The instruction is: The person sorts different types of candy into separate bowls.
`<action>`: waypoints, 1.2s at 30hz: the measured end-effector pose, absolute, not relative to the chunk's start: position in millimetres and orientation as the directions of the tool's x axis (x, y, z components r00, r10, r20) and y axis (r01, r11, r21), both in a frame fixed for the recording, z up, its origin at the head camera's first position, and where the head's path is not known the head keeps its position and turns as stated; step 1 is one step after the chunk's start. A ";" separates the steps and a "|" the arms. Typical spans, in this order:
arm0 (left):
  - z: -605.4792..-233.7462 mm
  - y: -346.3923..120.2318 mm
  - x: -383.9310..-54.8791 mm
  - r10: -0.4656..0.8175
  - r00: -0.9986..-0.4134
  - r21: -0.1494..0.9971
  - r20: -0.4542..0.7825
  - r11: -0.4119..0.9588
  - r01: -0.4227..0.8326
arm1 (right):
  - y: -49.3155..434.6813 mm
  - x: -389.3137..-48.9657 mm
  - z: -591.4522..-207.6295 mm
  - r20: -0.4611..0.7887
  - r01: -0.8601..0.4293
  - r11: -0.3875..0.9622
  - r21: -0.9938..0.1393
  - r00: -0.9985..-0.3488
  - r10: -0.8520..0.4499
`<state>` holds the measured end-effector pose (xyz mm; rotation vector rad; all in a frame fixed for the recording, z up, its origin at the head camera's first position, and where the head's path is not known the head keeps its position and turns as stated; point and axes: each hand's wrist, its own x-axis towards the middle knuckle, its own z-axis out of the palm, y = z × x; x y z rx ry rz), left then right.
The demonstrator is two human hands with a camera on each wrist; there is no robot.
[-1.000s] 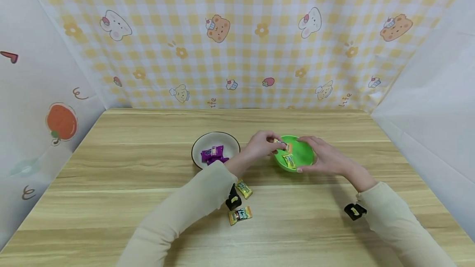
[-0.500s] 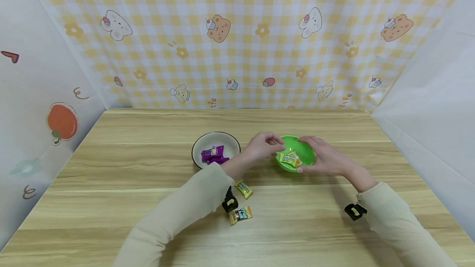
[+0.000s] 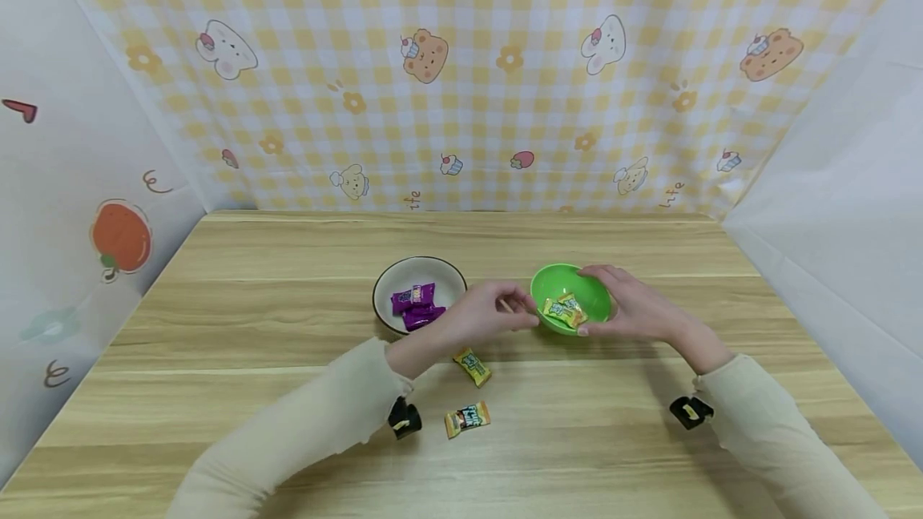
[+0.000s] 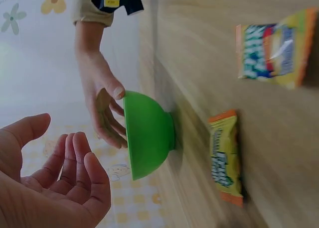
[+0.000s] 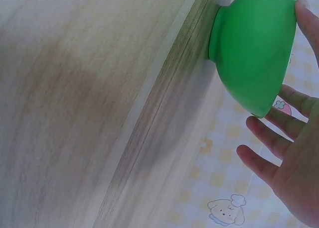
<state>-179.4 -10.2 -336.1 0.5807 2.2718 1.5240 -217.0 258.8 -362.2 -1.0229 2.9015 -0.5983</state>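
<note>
On the left of the table, we see a white bowl with a dark rim, and purple sweets lie inside it; they seem grouped there by wrapper colour. Nearer to us, a loose far sweet and a loose near sweet, both mostly yellow, lie apart on bare wood, probably within easy reach of the left hand. That hand hangs just left of the green bowl, thumb clear of the loosely bent fingers, and we find nothing in it. The bowl stands upright on the table with yellow sweets together inside. On its right, the right hand holds the bowl by its rim, thumb on the near side and fingers round the far side, most likely to steady it; the grasp is wide and light.

As for writing, we make out slanted letters on the patterned cloth, apparently "Life", at left and again at right. The purple wrappers' print is too small for us. On the loose near sweet we think we read "Fruit", with a second word we cannot settle.
</note>
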 end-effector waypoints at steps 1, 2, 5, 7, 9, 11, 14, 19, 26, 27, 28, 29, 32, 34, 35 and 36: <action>-337.4 -13.4 -176.2 0.525 -0.850 0.926 -0.048 0.342 0.160 | 258.8 -217.0 -362.3 0.120 -0.605 0.713 -0.354 -0.786 -0.607; -339.3 -16.6 -173.1 0.539 -0.841 0.923 -0.042 0.344 0.175 | 258.9 -216.8 -362.2 0.122 -0.606 0.714 -0.352 -0.786 -0.607; -344.2 -26.4 -163.1 0.576 -0.816 0.912 -0.037 0.353 0.208 | 258.8 -216.4 -362.3 0.122 -0.607 0.715 -0.346 -0.785 -0.607; -346.5 -32.6 -156.6 0.592 -0.805 0.908 -0.043 0.360 0.216 | 258.7 -216.0 -362.3 0.119 -0.605 0.718 -0.344 -0.787 -0.606; -348.5 -38.2 -150.7 0.603 -0.797 0.903 -0.043 0.365 0.227 | 258.5 -215.6 -362.3 0.115 -0.603 0.719 -0.345 -0.788 -0.605; -350.8 -43.2 -146.0 0.612 -0.789 0.899 -0.043 0.368 0.236 | 258.4 -215.4 -362.5 0.113 -0.603 0.720 -0.343 -0.788 -0.605; -354.5 -51.0 -140.3 0.616 -0.787 0.892 -0.041 0.377 0.249 | 258.3 -215.1 -362.6 0.113 -0.603 0.720 -0.343 -0.787 -0.606; -362.0 -64.7 -132.6 0.609 -0.792 0.889 -0.043 0.385 0.247 | 258.0 -214.7 -362.7 0.115 -0.603 0.721 -0.342 -0.788 -0.605; -373.1 -81.5 -123.2 0.602 -0.794 0.888 -0.086 0.408 0.213 | 257.7 -215.1 -363.0 0.115 -0.602 0.723 -0.340 -0.789 -0.603; -375.2 -83.1 -122.2 0.602 -0.793 0.885 -0.090 0.414 0.214 | 257.7 -215.1 -363.0 0.115 -0.601 0.723 -0.340 -0.790 -0.603; -377.2 -84.5 -121.2 0.602 -0.793 0.881 -0.094 0.422 0.216 | 257.7 -215.1 -363.0 0.114 -0.601 0.723 -0.340 -0.790 -0.603; -378.9 -85.4 -120.3 0.603 -0.792 0.878 -0.098 0.427 0.217 | 257.8 -215.2 -363.0 0.113 -0.601 0.723 -0.341 -0.790 -0.603; -385.0 -85.7 -118.4 0.617 -0.783 0.863 -0.085 0.438 0.252 | 257.7 -215.2 -362.9 0.112 -0.600 0.723 -0.341 -0.790 -0.603; -388.8 -84.6 -117.5 0.627 -0.776 0.848 -0.067 0.446 0.286 | 257.8 -215.4 -363.0 0.112 -0.601 0.723 -0.341 -0.790 -0.603; -390.7 -83.8 -117.2 0.631 -0.774 0.837 -0.057 0.453 0.308 | 257.9 -215.4 -363.0 0.112 -0.601 0.723 -0.340 -0.789 -0.604; -392.3 -82.8 -117.0 0.635 -0.771 0.823 -0.044 0.460 0.333 | 257.9 -215.4 -362.9 0.111 -0.601 0.723 -0.340 -0.789 -0.604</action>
